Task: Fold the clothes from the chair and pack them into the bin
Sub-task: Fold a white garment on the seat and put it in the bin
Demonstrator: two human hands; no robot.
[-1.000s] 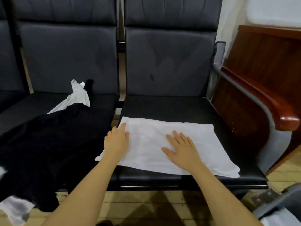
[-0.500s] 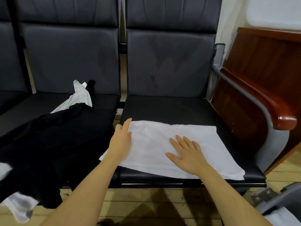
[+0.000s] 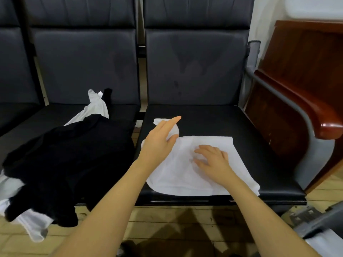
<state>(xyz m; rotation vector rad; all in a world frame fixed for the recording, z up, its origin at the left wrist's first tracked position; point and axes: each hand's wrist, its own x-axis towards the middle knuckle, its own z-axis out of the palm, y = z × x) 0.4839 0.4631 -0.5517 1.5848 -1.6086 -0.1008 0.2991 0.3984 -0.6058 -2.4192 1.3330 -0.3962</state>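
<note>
A grey bin corner [image 3: 321, 222] shows at the frame's 4 o'clock edge, with something white [image 3: 326, 243] inside it; how full it is cannot be told. The white garment [image 3: 207, 175] lies flat on the right-hand black chair seat [image 3: 259, 145], near the seat's front edge, part folded, with one flap lifted at its 11 o'clock corner. The left hand [image 3: 159, 143] pinches that flap between thumb and fingers, the index finger stretched toward 1 o'clock. The right hand [image 3: 213, 162] rests on the middle of the white garment, fingers lightly bent and spread, pressing the cloth down and holding nothing.

At 9 o'clock from the hands, on the neighbouring seat [image 3: 120, 114], a black garment [image 3: 61, 160] sprawls in a heap over another white garment [image 3: 96, 106], both spilling off the front edge toward the wooden floor [image 3: 167, 225]. At 3 o'clock stands a grey armrest with a red-brown wooden cap [image 3: 315, 115], and behind it a wooden panel [image 3: 306, 58].
</note>
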